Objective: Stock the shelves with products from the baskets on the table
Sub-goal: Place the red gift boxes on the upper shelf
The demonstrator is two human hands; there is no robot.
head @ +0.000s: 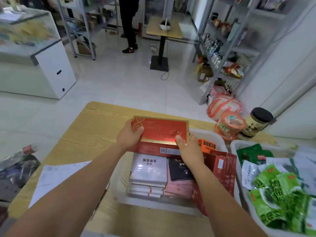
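Red box (160, 130): held between both hands, long axis running left to right, face up.
Left hand (130, 135): grips its left end.
Right hand (187, 146): pinches its near right corner.

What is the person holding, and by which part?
A flat red box: left hand grips its left end, right hand its near right corner.

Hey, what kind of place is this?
Probably a small shop: metal shelves of packaged goods, a glass-topped freezer, and baskets of boxed and bagged products on the table.
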